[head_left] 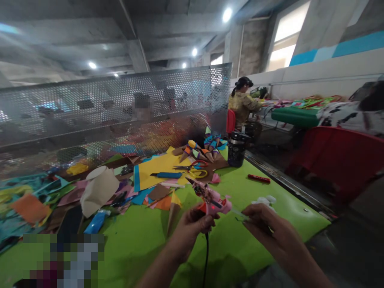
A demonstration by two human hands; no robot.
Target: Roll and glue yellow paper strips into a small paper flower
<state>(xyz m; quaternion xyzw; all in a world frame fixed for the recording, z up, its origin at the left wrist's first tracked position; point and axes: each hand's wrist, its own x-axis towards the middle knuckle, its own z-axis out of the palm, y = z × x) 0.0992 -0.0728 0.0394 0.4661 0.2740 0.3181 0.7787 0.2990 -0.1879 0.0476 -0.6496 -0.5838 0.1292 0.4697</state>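
My left hand (pixel 195 224) is wrapped round the handle of a pink glue gun (pixel 211 200), whose dark nozzle points up and to the left. A black cord hangs down from its handle. At the back of the gun, my right hand (pixel 261 222) pinches a thin translucent glue stick (pixel 239 213) that lines up with the gun's rear end. Left of my left hand, a brown paper cone (pixel 174 212) with a yellow top lies on the green table (pixel 129 248). Beyond the gun are yellow-handled scissors (pixel 198 173) and a blue cutter (pixel 169 175).
Paper scraps (pixel 31 209) pile up at the left. Small paper cones (pixel 207 154) and a dark bottle (pixel 236 150) stand farther back. A red pen (pixel 259 179) lies at the right. Behind are a perforated metal screen (pixel 180 96), red chairs and a seated person (pixel 243 102).
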